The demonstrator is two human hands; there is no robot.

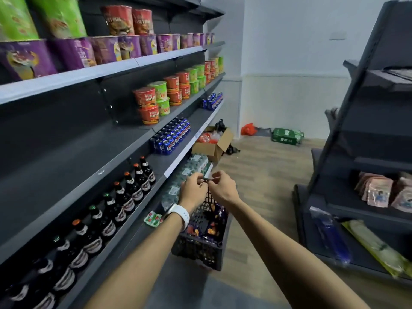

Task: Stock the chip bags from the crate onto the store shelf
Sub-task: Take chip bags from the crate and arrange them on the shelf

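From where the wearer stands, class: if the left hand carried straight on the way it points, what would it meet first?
Probably the water bottle packs on the bottom shelf, just beyond the left hand; depth is uncertain from one view.

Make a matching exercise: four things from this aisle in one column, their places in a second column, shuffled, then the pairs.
Things
1. crate
2. beer bottles
3. blue cans
4. cardboard box

Places
A. on the shelf just above the beer bottles
B. on the floor farther down the aisle, flaps open
C. on the floor below the left hand and right hand
D. in a row on a low shelf at left

Pairs: 1-C, 2-D, 3-A, 4-B
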